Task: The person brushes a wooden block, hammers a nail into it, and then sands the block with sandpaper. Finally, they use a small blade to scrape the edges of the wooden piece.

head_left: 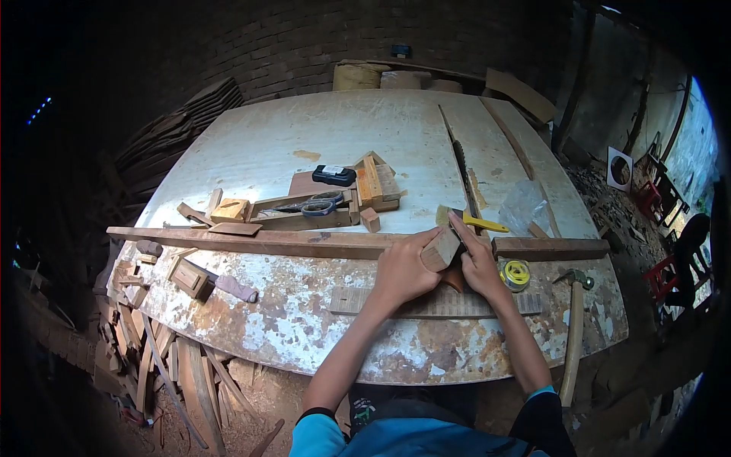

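My left hand (407,268) is wrapped round a small wooden block (440,250), which it holds over the long wooden beam (304,243). Against the block's right side is my right hand (478,259), its fingers closed on something dark that is mostly hidden. Below the hands a curved brown wooden piece (452,280) shows. Just beyond the fingertips lies a yellow-handled tool (486,223). A striped wooden strip (358,301) lies under my forearms. To the right of my right hand are a yellow tape roll (515,275) and a hammer (573,327).
An open wooden box (304,221) with scissors (321,203) stands left of centre. Near it are a black case (334,175) and wooden blocks (377,183). A saw (462,171) and plastic bag (523,206) lie right. Wood scraps (198,381) fill the floor at lower left.
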Demonstrator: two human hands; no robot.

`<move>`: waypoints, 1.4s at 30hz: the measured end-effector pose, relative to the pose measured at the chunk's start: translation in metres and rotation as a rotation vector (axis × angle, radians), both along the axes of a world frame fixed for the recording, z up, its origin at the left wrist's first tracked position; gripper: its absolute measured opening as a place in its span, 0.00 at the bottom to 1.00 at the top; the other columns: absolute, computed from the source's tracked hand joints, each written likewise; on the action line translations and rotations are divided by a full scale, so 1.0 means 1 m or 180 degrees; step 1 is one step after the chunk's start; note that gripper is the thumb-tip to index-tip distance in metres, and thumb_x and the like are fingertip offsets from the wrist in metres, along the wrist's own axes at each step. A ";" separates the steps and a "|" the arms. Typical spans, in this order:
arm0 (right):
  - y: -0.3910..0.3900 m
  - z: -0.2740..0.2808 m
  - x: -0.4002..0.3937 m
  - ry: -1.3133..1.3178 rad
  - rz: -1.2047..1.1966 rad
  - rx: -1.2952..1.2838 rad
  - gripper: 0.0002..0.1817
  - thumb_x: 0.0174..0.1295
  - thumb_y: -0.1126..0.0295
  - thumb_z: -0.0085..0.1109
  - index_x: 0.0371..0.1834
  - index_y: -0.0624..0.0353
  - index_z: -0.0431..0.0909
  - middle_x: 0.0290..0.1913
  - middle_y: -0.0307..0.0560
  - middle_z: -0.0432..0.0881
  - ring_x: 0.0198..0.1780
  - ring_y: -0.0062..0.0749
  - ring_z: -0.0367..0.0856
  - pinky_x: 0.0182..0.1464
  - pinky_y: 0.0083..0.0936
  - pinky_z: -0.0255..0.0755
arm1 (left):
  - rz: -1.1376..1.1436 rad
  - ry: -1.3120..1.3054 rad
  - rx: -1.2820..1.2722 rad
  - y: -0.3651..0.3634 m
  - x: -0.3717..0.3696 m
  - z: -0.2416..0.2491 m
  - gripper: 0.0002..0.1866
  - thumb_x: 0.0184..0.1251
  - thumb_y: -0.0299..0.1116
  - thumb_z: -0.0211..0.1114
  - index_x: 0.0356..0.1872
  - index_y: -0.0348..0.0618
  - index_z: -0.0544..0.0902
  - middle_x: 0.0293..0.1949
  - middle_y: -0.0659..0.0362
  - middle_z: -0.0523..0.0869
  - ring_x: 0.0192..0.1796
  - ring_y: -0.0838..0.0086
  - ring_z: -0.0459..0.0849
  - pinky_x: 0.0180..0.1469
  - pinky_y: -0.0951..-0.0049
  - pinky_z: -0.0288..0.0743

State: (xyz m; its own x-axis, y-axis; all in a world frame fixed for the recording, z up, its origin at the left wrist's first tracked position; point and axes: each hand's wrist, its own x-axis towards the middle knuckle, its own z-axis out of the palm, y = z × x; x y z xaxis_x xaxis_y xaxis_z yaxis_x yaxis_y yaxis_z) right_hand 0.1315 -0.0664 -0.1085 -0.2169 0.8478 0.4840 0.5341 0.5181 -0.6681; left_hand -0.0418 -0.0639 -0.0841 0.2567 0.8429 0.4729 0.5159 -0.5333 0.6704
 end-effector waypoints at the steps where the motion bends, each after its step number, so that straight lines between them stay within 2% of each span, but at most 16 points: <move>1: -0.004 -0.003 0.001 0.0022 -0.0001 0.0015 0.43 0.42 0.88 0.35 0.70 0.57 0.60 0.70 0.54 0.62 0.74 0.44 0.54 0.74 0.34 0.44 | -0.0021 0.0030 -0.0161 -0.004 -0.002 -0.002 0.28 0.41 0.34 0.65 0.52 0.46 0.81 0.42 0.50 0.85 0.43 0.52 0.84 0.45 0.59 0.78; 5: -0.014 0.007 -0.007 -0.0063 0.0233 0.0305 0.42 0.43 0.90 0.35 0.69 0.55 0.62 0.71 0.53 0.60 0.74 0.48 0.53 0.74 0.38 0.47 | -0.0010 -0.0036 0.0505 0.001 -0.005 -0.012 0.26 0.40 0.34 0.65 0.49 0.46 0.82 0.43 0.52 0.85 0.42 0.55 0.84 0.43 0.60 0.79; 9: -0.038 0.016 -0.023 -0.0273 0.0790 0.0935 0.42 0.43 0.92 0.36 0.67 0.55 0.65 0.71 0.51 0.61 0.73 0.50 0.55 0.73 0.39 0.49 | -0.0045 0.0166 0.0509 0.003 -0.014 -0.011 0.25 0.39 0.34 0.66 0.47 0.46 0.83 0.41 0.52 0.86 0.41 0.55 0.84 0.42 0.61 0.79; 13: 0.003 0.004 0.006 -0.0212 0.0470 0.0034 0.41 0.43 0.89 0.35 0.67 0.55 0.65 0.69 0.52 0.64 0.72 0.49 0.56 0.74 0.36 0.49 | -0.0139 0.0565 0.0473 -0.002 -0.022 -0.007 0.26 0.38 0.36 0.70 0.46 0.46 0.83 0.40 0.54 0.86 0.41 0.59 0.85 0.41 0.64 0.79; 15: 0.001 -0.003 0.003 -0.0120 0.0369 0.0081 0.42 0.41 0.88 0.36 0.68 0.56 0.64 0.69 0.52 0.64 0.73 0.46 0.56 0.74 0.36 0.48 | -0.0204 0.0692 0.0731 0.003 -0.022 -0.006 0.27 0.38 0.38 0.72 0.46 0.48 0.83 0.40 0.55 0.86 0.40 0.59 0.85 0.40 0.64 0.79; 16: 0.000 -0.004 0.001 -0.0084 0.0296 0.0041 0.42 0.40 0.88 0.36 0.68 0.56 0.64 0.69 0.52 0.64 0.73 0.44 0.55 0.74 0.35 0.47 | -0.0164 0.0679 0.0809 0.002 -0.025 -0.004 0.26 0.37 0.40 0.75 0.45 0.49 0.84 0.39 0.60 0.85 0.41 0.63 0.84 0.40 0.65 0.79; 19: -0.002 -0.004 0.000 -0.0069 0.0533 -0.0212 0.42 0.40 0.88 0.36 0.68 0.57 0.63 0.69 0.52 0.64 0.73 0.43 0.55 0.74 0.34 0.47 | -0.0097 0.1186 0.1475 0.007 -0.036 -0.002 0.26 0.35 0.40 0.76 0.43 0.51 0.84 0.39 0.63 0.83 0.44 0.66 0.81 0.41 0.65 0.79; 20: -0.002 -0.007 -0.001 0.0018 0.0593 -0.0247 0.42 0.41 0.87 0.38 0.68 0.56 0.63 0.70 0.51 0.63 0.73 0.42 0.56 0.74 0.34 0.48 | -0.0111 0.1145 0.1486 0.008 -0.038 -0.002 0.26 0.32 0.39 0.76 0.42 0.52 0.84 0.39 0.66 0.82 0.46 0.68 0.78 0.42 0.66 0.78; 23: -0.010 -0.004 -0.006 0.0247 0.0654 -0.0509 0.42 0.43 0.86 0.39 0.70 0.54 0.61 0.69 0.48 0.65 0.72 0.39 0.60 0.73 0.32 0.50 | -0.0264 0.1066 0.1656 0.015 -0.047 -0.002 0.28 0.32 0.42 0.77 0.42 0.50 0.83 0.39 0.64 0.81 0.46 0.66 0.77 0.41 0.66 0.78; 26: -0.013 -0.011 -0.006 0.0480 0.0727 -0.0997 0.42 0.44 0.85 0.40 0.70 0.54 0.61 0.69 0.51 0.66 0.71 0.40 0.62 0.72 0.32 0.52 | -0.0394 0.0705 0.1723 0.019 -0.046 -0.002 0.28 0.33 0.46 0.77 0.40 0.47 0.82 0.40 0.60 0.80 0.47 0.64 0.77 0.45 0.64 0.75; 30: -0.017 -0.011 -0.013 0.0760 0.0651 -0.1000 0.41 0.45 0.83 0.44 0.71 0.53 0.60 0.67 0.54 0.68 0.70 0.41 0.64 0.70 0.30 0.53 | -0.0491 0.0474 0.1693 0.023 -0.045 -0.009 0.29 0.34 0.47 0.77 0.38 0.40 0.80 0.40 0.55 0.79 0.46 0.61 0.76 0.47 0.63 0.73; 34: -0.033 -0.003 -0.023 0.1305 0.0534 -0.0442 0.41 0.47 0.83 0.41 0.71 0.52 0.60 0.66 0.52 0.70 0.70 0.37 0.63 0.70 0.28 0.52 | -0.0732 0.0206 0.1592 0.029 -0.042 -0.020 0.30 0.34 0.47 0.77 0.38 0.37 0.79 0.39 0.54 0.78 0.45 0.59 0.77 0.47 0.63 0.74; 38: -0.006 -0.041 -0.009 0.1107 0.0574 -0.1425 0.41 0.47 0.84 0.41 0.72 0.51 0.60 0.64 0.51 0.71 0.67 0.32 0.66 0.67 0.25 0.58 | -0.0715 0.0141 0.1724 0.030 -0.043 -0.023 0.30 0.34 0.46 0.77 0.38 0.36 0.78 0.38 0.54 0.78 0.44 0.59 0.77 0.46 0.64 0.74; 39: -0.006 -0.031 -0.010 0.1055 0.0659 -0.1466 0.40 0.47 0.85 0.40 0.71 0.60 0.59 0.63 0.46 0.71 0.63 0.28 0.68 0.64 0.25 0.63 | -0.0660 0.0091 0.1767 0.029 -0.042 -0.022 0.31 0.34 0.46 0.77 0.39 0.36 0.78 0.38 0.54 0.78 0.44 0.60 0.77 0.47 0.64 0.74; 41: -0.009 -0.025 -0.014 0.0985 0.0711 -0.1071 0.41 0.47 0.86 0.39 0.72 0.53 0.59 0.67 0.50 0.69 0.68 0.32 0.65 0.68 0.27 0.57 | -0.0620 0.0030 0.1827 0.029 -0.042 -0.023 0.30 0.35 0.45 0.76 0.39 0.36 0.78 0.38 0.54 0.78 0.44 0.59 0.77 0.47 0.63 0.74; 42: -0.011 -0.025 -0.013 0.1075 0.0677 -0.1015 0.41 0.47 0.86 0.39 0.71 0.53 0.59 0.67 0.50 0.68 0.69 0.33 0.64 0.69 0.28 0.56 | -0.0622 0.0001 0.1855 0.029 -0.042 -0.023 0.30 0.36 0.45 0.76 0.39 0.36 0.78 0.38 0.54 0.78 0.44 0.59 0.77 0.47 0.63 0.74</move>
